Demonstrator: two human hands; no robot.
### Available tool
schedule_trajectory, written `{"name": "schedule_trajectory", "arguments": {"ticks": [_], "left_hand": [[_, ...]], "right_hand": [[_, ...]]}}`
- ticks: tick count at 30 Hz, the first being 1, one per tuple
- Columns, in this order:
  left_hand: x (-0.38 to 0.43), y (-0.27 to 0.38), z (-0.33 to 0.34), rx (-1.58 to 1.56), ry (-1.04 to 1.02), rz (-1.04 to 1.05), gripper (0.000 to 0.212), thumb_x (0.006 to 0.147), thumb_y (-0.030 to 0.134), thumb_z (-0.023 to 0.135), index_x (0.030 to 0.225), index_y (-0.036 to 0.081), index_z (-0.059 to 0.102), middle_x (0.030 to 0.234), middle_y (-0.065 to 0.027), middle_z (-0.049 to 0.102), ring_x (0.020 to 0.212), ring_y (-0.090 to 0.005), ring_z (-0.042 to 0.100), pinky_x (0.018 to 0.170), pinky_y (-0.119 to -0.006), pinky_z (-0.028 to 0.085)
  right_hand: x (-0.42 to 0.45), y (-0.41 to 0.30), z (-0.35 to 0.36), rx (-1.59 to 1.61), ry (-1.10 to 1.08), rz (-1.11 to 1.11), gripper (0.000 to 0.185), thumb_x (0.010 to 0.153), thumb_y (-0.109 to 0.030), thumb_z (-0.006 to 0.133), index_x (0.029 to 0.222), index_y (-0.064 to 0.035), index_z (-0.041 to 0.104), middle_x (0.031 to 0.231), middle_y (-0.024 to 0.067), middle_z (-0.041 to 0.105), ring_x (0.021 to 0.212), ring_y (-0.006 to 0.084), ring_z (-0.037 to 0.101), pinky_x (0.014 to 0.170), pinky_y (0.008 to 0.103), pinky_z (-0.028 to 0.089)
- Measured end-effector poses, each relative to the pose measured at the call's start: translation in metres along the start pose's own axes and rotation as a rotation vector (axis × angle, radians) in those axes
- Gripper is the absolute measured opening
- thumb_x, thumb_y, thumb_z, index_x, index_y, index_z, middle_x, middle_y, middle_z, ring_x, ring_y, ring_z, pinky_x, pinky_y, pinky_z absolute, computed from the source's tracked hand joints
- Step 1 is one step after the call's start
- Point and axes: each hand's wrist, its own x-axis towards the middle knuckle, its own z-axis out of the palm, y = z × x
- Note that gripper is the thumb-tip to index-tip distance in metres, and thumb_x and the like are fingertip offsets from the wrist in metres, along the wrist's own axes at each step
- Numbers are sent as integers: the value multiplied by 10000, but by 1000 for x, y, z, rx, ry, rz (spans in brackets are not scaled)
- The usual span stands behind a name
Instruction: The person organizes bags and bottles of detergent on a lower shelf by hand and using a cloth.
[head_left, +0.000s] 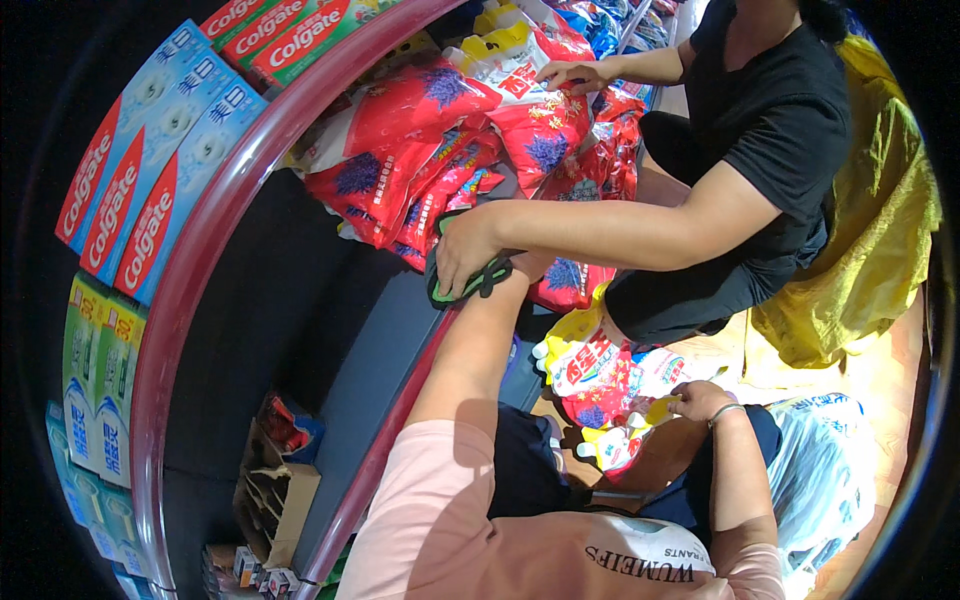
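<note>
My right hand (701, 401) grips the yellow top edge of a red, white and yellow detergent pouch (619, 454) with white caps, low between my knees. Just beyond it stands another detergent pouch (589, 367) of similar look. My left arm reaches forward, and my left hand (534, 264) is mostly hidden beneath a co-worker's forearm, near red detergent bags (566, 281); its fingers cannot be seen. The co-worker's hand (469, 240) presses a black-and-green cloth item (491, 277) at the shelf edge. Their other hand (577, 75) rests on a large red-and-white detergent bag (540, 112).
Toothpaste boxes (150, 172) line the upper shelf at left, behind a pinkish rail (217, 187). Below, a grey shelf board (367, 352) bears an opened cardboard box (289, 510). A filled plastic bag (817, 457) sits at my right, and yellow sheeting (862, 247) hangs behind the crouching co-worker.
</note>
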Motion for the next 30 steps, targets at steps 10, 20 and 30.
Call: {"name": "schedule_trajectory", "arguments": {"ticks": [10, 20, 30], "left_hand": [[-47, -76, 24, 394, 358, 1698, 140, 684, 168, 497, 732, 151, 627, 938, 33, 563, 843, -174, 492, 701, -346, 385], [-145, -74, 51, -506, 55, 1325, 304, 593, 57, 579, 888, 132, 568, 877, -82, 520, 844, -289, 489, 708, -363, 432], [-235, -60, 125, -1036, -1374, 638, 502, 780, 320, 546, 1174, 41, 408, 993, -97, 528, 850, -163, 505, 710, -269, 415]], "right_hand": [[-2, 14, 14, 15, 16, -34, 448, 713, -374, 589, 1039, -69, 561, 981, 163, 572, 923, 291, 537, 807, 334, 413], [-16, 4, 13, 413, 97, -336, 632, 744, -384, 580, 1248, -89, 339, 1110, 175, 488, 1021, 257, 472, 847, 322, 389], [-30, 33, 19, 859, 333, -78, 413, 749, -228, 605, 1047, 28, 478, 931, 116, 572, 842, 173, 532, 742, 274, 428]]}}
